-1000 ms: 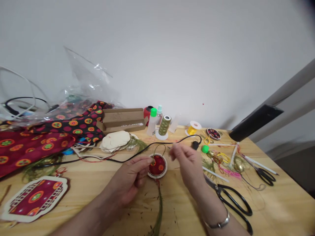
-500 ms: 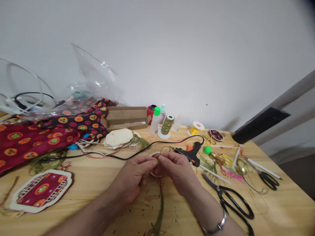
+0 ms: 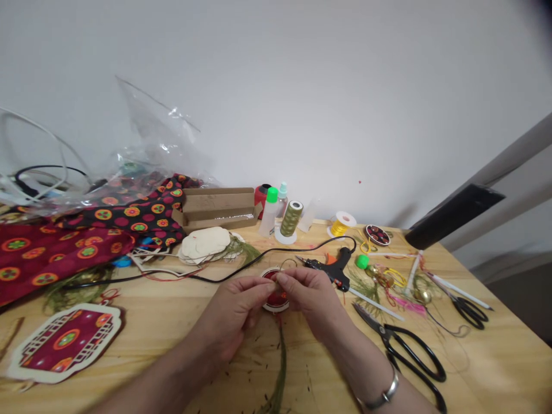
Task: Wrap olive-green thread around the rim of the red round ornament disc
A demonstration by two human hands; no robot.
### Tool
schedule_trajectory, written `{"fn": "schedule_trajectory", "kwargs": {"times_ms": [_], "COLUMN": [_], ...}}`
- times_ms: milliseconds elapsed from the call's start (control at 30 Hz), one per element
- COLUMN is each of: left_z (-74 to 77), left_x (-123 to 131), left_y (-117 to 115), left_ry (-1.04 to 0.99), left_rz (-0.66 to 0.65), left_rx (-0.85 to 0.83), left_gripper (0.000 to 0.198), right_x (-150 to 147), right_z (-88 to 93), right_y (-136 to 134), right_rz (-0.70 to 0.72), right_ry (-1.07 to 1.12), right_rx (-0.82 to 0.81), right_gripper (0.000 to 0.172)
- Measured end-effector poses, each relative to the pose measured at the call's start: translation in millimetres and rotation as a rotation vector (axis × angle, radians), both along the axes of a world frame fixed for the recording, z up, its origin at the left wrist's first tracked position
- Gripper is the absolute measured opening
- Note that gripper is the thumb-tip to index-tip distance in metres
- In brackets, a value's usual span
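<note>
Above the middle of the table, my left hand [image 3: 241, 302] and my right hand [image 3: 308, 293] meet fingertip to fingertip, both closed in a pinch. A thin olive cord [image 3: 288, 261] rises in a small loop from between the fingertips. Right behind and under the fingers is a round ornament [image 3: 271, 305] with a red fabric face and a pale rim, partly covered by them. From its lower edge a green tassel [image 3: 281, 368] trails down the tabletop. A black glue gun [image 3: 336, 267] lies just beyond my right hand.
Large black-handled scissors [image 3: 407, 351] lie beside my right forearm. At the left is a fabric-faced plaque [image 3: 64, 339]; behind it, patterned fabric [image 3: 99, 221]. Pale cutout shapes [image 3: 204, 244], an open cardboard box [image 3: 218, 207] and a green thread spool [image 3: 292, 221] stand farther back. A black cable [image 3: 259, 261] crosses the table.
My fingers have shifted slightly, and more of the ornament's red face shows between them. Both hands keep their pinch. The whole view has moved a little.
</note>
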State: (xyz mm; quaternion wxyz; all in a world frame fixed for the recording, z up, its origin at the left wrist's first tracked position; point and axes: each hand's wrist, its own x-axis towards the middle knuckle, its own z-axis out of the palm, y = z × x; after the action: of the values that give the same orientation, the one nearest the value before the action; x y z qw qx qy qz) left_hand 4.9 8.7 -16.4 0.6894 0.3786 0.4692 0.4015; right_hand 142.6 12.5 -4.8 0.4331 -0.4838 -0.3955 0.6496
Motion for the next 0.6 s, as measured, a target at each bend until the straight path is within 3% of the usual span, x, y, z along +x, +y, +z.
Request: {"fn": "schedule_trajectory", "kwargs": {"times_ms": [333,600], "left_z": [2.3,0.9], "left_x": [2.2,1.6], "left_y": [-1.4,-0.5], "left_ry": [0.026,0.054], "left_rz": [-0.015,-0.035], "left_rx": [-0.019,-0.02], "left_gripper": [0.015,0.02], "right_x": [2.8,3.8], "right_z": [-5.2,-6.9], "right_y": [2.7,3.8], "right_rz": [-0.054,-0.042], "right_ry": [-0.141,-0.381], "right_rx": [0.088,0.22], "right_gripper": [0.017,0.01]}}
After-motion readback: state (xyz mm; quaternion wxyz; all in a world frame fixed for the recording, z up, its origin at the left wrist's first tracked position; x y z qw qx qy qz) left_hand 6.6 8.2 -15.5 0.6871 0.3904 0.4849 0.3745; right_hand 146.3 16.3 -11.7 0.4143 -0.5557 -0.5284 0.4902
